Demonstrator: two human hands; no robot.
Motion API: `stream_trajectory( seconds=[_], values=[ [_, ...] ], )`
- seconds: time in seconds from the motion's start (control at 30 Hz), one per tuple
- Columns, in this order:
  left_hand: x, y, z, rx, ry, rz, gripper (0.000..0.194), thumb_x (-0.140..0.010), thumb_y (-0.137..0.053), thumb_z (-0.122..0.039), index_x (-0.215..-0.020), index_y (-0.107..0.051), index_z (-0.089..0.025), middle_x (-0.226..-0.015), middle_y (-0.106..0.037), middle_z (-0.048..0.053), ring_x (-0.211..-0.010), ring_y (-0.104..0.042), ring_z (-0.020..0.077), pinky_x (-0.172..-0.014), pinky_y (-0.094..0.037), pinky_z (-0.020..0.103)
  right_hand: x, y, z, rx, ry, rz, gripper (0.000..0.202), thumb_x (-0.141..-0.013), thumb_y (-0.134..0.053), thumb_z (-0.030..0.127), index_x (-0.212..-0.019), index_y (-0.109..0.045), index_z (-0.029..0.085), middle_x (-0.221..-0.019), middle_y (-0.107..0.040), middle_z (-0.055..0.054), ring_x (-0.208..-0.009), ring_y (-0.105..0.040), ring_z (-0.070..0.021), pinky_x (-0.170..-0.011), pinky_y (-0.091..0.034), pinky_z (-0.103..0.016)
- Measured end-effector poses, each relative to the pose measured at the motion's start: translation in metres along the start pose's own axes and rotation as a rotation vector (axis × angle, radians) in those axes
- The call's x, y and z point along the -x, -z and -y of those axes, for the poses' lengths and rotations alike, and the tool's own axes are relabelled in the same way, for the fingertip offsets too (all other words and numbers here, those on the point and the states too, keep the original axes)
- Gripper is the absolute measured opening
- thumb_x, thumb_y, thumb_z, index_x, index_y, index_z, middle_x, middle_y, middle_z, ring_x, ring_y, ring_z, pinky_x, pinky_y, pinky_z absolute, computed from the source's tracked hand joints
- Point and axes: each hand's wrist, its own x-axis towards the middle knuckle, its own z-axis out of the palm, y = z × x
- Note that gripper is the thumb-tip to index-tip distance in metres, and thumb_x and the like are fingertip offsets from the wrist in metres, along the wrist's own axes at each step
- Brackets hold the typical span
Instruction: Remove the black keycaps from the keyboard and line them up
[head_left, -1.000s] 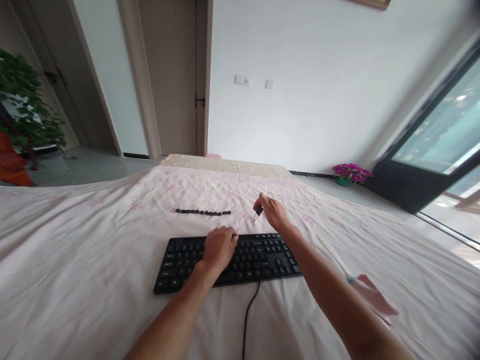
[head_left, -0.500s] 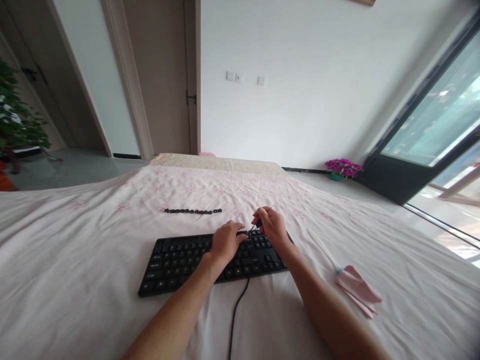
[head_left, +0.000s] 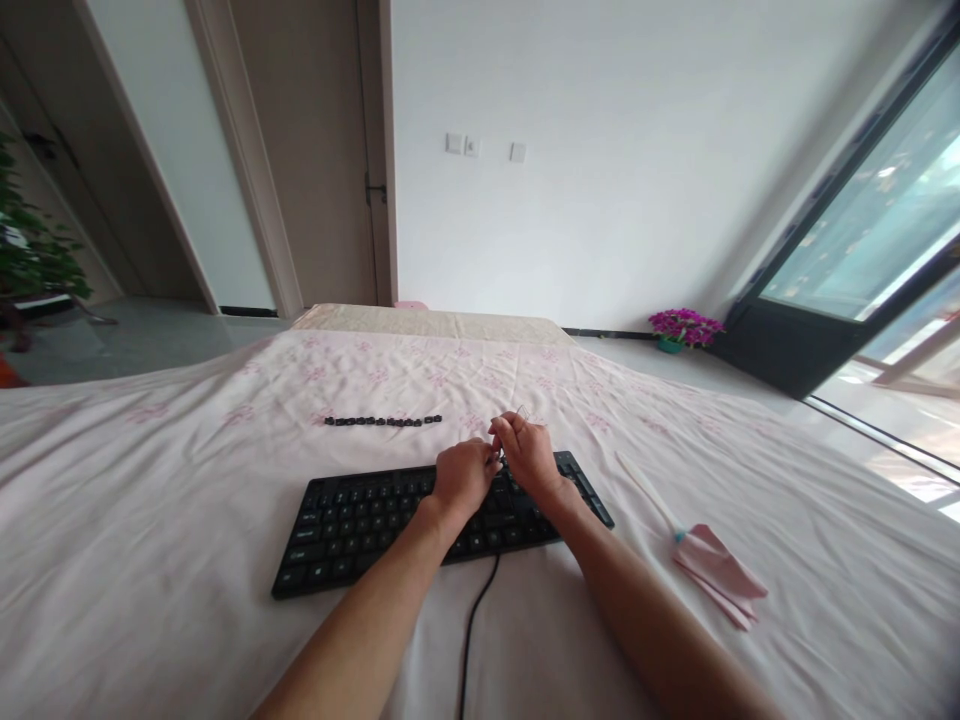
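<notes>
Keyboard [head_left: 349,520], lower centre: fine work seems underway; right hand [head_left: 523,452] grips a wire [head_left: 523,411], left hand [head_left: 463,477] closed, contents unclear; next move likely needs steadiness.

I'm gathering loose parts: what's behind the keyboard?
A row of small black keycaps lies on the flowered cloth beyond the keyboard. What lies directly behind the left hand and right hand is covered.

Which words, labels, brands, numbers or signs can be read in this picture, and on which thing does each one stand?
No text can be read with certainty.
Black keyboard: pale marks on it, too small and blurred to read.
Row of small black keycaps: too small to read any marks.
Middle wall plate: a tiny mark, too small to make out.
</notes>
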Motion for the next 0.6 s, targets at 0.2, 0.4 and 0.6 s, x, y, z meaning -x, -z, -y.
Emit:
stream_trajectory(
  seconds=[0.2, 0.4, 0.6],
  values=[
    [0.004, 0.001, -0.001, -0.035, -0.026, -0.001, 0.027, -0.090, -0.045, -0.036, -0.088, -0.068, -0.024, -0.091, -0.069, 0.003, -0.086, -0.064, 0.0174, -0.070, -0.041, 0.026, 0.009, -0.009, -0.010, 0.020, 0.019, -0.025, 0.042, -0.097, -0.024, 0.035, -0.077, -0.057, 0.021, -0.063, -0.062, -0.002, -0.062, -0.059, -0.0138, -0.071, -0.044, -0.023],
    [0.008, -0.002, 0.002, -0.010, -0.074, -0.063, 0.028, -0.092, -0.043, -0.037, -0.088, -0.068, -0.025, -0.091, -0.068, 0.001, -0.084, -0.063, 0.0168, -0.069, -0.041, 0.025, 0.014, -0.011, -0.013, 0.043, 0.081, -0.088, 0.042, -0.096, -0.024, 0.033, -0.070, -0.054, 0.022, -0.063, -0.060, -0.003, -0.062, -0.056, -0.0141, -0.070, -0.043, -0.025],
    [0.005, -0.003, 0.005, 0.106, -0.112, -0.071, 0.017, -0.088, -0.052, -0.031, -0.099, -0.065, -0.027, -0.097, -0.068, -0.002, -0.090, -0.063, 0.0156, -0.074, -0.043, 0.024, 0.014, -0.009, -0.009, -0.080, 0.054, -0.183, 0.048, -0.097, -0.018, 0.038, -0.065, -0.050, 0.022, -0.063, -0.057, -0.002, -0.061, -0.055, -0.0139, -0.068, -0.044, -0.024]
  ],
)
